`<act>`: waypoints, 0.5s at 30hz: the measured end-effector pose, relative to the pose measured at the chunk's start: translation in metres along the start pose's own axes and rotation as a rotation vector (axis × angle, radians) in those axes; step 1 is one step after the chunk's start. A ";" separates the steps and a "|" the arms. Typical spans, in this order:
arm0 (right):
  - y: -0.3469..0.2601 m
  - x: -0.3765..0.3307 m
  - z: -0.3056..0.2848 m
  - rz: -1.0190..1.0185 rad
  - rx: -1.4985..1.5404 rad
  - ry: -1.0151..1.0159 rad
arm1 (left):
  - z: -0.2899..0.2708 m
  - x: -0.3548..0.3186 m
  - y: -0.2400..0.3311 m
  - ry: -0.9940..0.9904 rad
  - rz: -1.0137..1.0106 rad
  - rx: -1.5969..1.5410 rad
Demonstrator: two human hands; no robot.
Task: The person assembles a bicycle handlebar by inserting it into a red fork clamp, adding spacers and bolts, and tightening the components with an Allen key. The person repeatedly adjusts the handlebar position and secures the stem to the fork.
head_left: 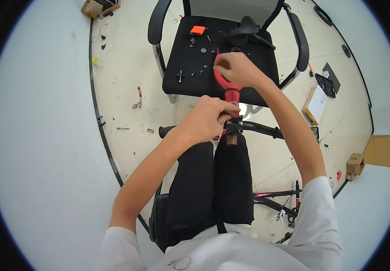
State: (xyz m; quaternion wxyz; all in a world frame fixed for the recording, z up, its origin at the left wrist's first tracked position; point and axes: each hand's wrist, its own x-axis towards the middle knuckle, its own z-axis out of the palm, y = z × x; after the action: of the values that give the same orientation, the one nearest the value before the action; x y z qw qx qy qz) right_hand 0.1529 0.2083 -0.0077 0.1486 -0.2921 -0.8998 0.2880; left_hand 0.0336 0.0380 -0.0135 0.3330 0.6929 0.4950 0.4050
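Observation:
A red bicycle fork [232,95] lies over my knees and the front of the chair seat, its legs pointing away from me. My right hand [240,68] is closed round one fork leg. The fingers of my left hand [207,116] are closed on the tube beside the black stem [234,126], thumb and fingertips pressed against it. A black handlebar [261,129] runs crosswise through the stem, its left grip [167,131] showing past my left wrist. The brownish tube end [232,140] sticks out on my side of the stem.
A black office chair [177,58] faces me, with bolts, washers, an orange piece [198,30] and a bicycle saddle [244,30] on its seat. A dark bike frame [274,203] lies on the floor at right, below a toolbox [325,86]. Small parts dot the floor at left.

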 end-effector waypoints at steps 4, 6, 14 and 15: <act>0.049 0.064 0.077 -0.154 -0.312 -0.186 | 0.001 -0.007 0.004 0.129 -0.138 0.022; 0.059 0.077 0.097 -0.192 -0.439 -0.298 | 0.005 -0.009 0.004 0.121 -0.178 0.071; 0.055 0.066 0.066 -0.129 -0.246 -0.129 | 0.008 -0.016 -0.001 0.119 0.010 0.241; 0.039 0.051 0.043 -0.105 -0.139 -0.061 | 0.004 -0.013 0.001 0.076 -0.011 0.186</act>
State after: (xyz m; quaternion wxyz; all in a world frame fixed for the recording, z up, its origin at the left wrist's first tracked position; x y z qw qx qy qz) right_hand 0.1115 0.2469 -0.0598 0.1152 -0.2454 -0.9357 0.2257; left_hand 0.0351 0.0246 -0.0173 0.2504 0.7022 0.5465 0.3814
